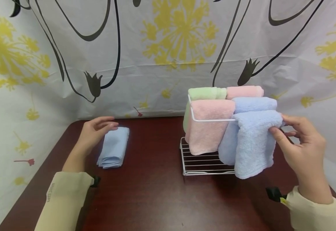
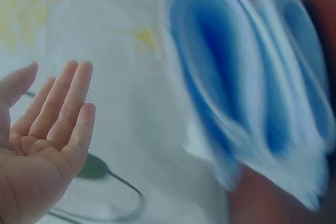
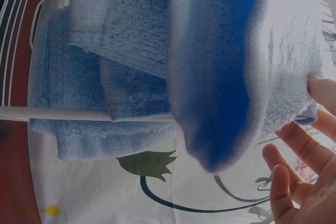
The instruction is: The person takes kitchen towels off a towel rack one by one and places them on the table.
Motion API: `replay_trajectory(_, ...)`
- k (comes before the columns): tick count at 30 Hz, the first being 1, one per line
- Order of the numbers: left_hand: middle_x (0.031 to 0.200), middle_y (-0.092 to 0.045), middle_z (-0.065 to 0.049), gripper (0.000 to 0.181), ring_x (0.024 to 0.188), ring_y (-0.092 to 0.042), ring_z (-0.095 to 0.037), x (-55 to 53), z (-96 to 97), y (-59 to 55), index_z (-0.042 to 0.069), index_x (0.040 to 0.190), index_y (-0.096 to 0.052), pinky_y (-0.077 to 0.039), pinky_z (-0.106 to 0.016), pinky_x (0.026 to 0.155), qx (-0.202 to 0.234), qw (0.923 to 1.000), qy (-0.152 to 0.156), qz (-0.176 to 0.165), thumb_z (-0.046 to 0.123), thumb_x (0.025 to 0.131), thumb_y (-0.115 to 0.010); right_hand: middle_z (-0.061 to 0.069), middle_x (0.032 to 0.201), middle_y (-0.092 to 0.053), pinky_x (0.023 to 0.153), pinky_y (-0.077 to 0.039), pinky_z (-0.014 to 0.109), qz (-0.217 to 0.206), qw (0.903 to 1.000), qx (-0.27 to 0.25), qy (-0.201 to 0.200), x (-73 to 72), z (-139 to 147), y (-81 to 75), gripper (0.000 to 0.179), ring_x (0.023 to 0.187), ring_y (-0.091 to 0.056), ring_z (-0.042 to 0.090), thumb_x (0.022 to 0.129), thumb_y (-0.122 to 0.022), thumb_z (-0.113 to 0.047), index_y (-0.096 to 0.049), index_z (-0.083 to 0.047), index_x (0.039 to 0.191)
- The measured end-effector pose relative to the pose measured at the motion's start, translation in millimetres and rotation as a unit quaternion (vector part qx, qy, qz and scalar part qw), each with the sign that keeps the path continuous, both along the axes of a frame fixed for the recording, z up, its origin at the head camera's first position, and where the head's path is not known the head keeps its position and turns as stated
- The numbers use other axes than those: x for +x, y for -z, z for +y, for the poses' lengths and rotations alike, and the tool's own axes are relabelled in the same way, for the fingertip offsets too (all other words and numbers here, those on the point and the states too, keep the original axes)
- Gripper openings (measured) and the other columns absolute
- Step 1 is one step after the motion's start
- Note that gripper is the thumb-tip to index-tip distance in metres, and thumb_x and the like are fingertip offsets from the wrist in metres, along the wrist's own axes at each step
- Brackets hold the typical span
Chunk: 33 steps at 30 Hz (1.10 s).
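Observation:
At the front of a white wire rack [image 1: 211, 120], a light blue towel [image 1: 254, 147] hangs over the rail. My right hand [image 1: 305, 144] pinches this towel's upper right edge, thumb in front and index finger behind. The right wrist view shows the fingers of that hand [image 3: 310, 177] at the edge of the draped towel [image 3: 215, 66]. On the left of the table, a folded light blue towel [image 1: 116, 144] lies flat. Over its upper left side is my left hand [image 1: 91, 136], holding nothing. In the left wrist view its fingers are extended, beside the folded layers [image 2: 231, 77].
Behind the front towel hang another blue towel [image 1: 254, 104], a pink one [image 1: 211, 128], a green one [image 1: 204, 93] and a second pink one [image 1: 244, 92]. The rack's wire base [image 1: 202, 165] stands on the dark red table [image 1: 153, 192]. A patterned sheet [image 1: 162, 77] rises behind.

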<state>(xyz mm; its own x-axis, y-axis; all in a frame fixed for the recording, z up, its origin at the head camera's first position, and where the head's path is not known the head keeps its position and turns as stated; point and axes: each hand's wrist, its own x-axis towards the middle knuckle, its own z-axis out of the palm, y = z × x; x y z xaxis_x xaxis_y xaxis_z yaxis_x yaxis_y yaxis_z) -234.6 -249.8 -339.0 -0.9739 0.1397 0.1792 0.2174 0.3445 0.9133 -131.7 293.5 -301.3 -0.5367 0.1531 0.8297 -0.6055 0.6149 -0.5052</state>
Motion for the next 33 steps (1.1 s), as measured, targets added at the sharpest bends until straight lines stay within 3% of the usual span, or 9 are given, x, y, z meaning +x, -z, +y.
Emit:
replay_trajectory(8, 0.111, -0.075, 0.003, 0.034, 0.101, -0.071, -0.006, 14.0, 53.0, -26.6, 0.005, 0.131, -0.062, -0.052, -0.017, 0.094, 0.032, 0.9919, 0.075, 0.098, 0.015, 0.098, -0.064, -0.024, 0.109, -0.066, 0.077, -0.045, 0.006, -0.006, 1.0, 0.0, 0.003, -0.1, 0.1, 0.2, 0.033, 0.096, -0.059, -0.007, 0.082, -0.077, 0.002, -0.07, 0.007, 0.113)
replay_trajectory(12, 0.113, -0.075, -0.003, 0.034, 0.102, -0.071, -0.008, 24.1, 78.7, -36.4, 0.005, 0.13, -0.063, -0.054, -0.02, 0.092, 0.043, 0.9857, 0.105, 0.124, 0.012, 0.097, -0.065, -0.024, 0.109, -0.066, 0.077, -0.045, 0.005, -0.009, 1.0, -0.003, 0.003, -0.9, -0.6, -0.1, 0.034, 0.096, -0.059, -0.007, 0.081, -0.077, 0.004, -0.071, 0.004, 0.115)
replay_trajectory(18, 0.117, -0.072, -0.016, 0.034, 0.105, -0.071, -0.017, 44.0, 115.4, -49.5, 0.004, 0.127, -0.064, -0.057, -0.032, 0.093, 0.073, 0.9726, 0.157, 0.156, 0.002, 0.093, -0.067, -0.024, 0.109, -0.066, 0.077, -0.044, 0.006, -0.004, 1.0, 0.001, 0.001, -2.0, 0.0, -1.1, 0.034, 0.096, -0.059, -0.008, 0.082, -0.078, 0.001, -0.068, 0.013, 0.112)
replay_trajectory(22, 0.116, -0.071, -0.019, 0.035, 0.105, -0.071, -0.021, 56.4, 139.1, -54.3, 0.0, 0.126, -0.064, -0.058, -0.036, 0.091, 0.095, 0.9614, 0.2, 0.163, -0.003, 0.092, -0.066, -0.024, 0.109, -0.066, 0.076, -0.044, 0.006, -0.004, 1.0, -0.003, -0.001, -2.3, 0.0, -1.4, 0.033, 0.096, -0.059, -0.008, 0.082, -0.077, 0.001, -0.068, 0.013, 0.112)
replay_trajectory(26, 0.114, -0.071, -0.021, 0.036, 0.105, -0.071, -0.024, 66.2, 162.5, -54.6, 0.0, 0.128, -0.061, -0.058, -0.037, 0.089, 0.099, 0.9524, 0.247, 0.149, -0.003, 0.092, -0.065, -0.024, 0.109, -0.066, 0.076, -0.044, 0.006, -0.008, 1.0, -0.002, 0.0, -2.0, -0.6, -1.6, 0.033, 0.097, -0.059, -0.008, 0.081, -0.077, 0.003, -0.068, 0.012, 0.112)
replay_trajectory(33, 0.119, -0.069, -0.023, 0.039, 0.109, -0.07, -0.023, 74.9, 200.6, -49.7, -0.004, 0.132, -0.056, -0.057, -0.036, 0.091, 0.093, 0.9369, 0.307, 0.139, -0.002, 0.094, -0.062, -0.025, 0.11, -0.066, 0.076, -0.043, 0.007, -0.007, 1.0, -0.001, 0.003, -0.8, -1.0, -0.5, 0.033, 0.097, -0.059, -0.009, 0.082, -0.077, 0.002, -0.067, 0.014, 0.111)
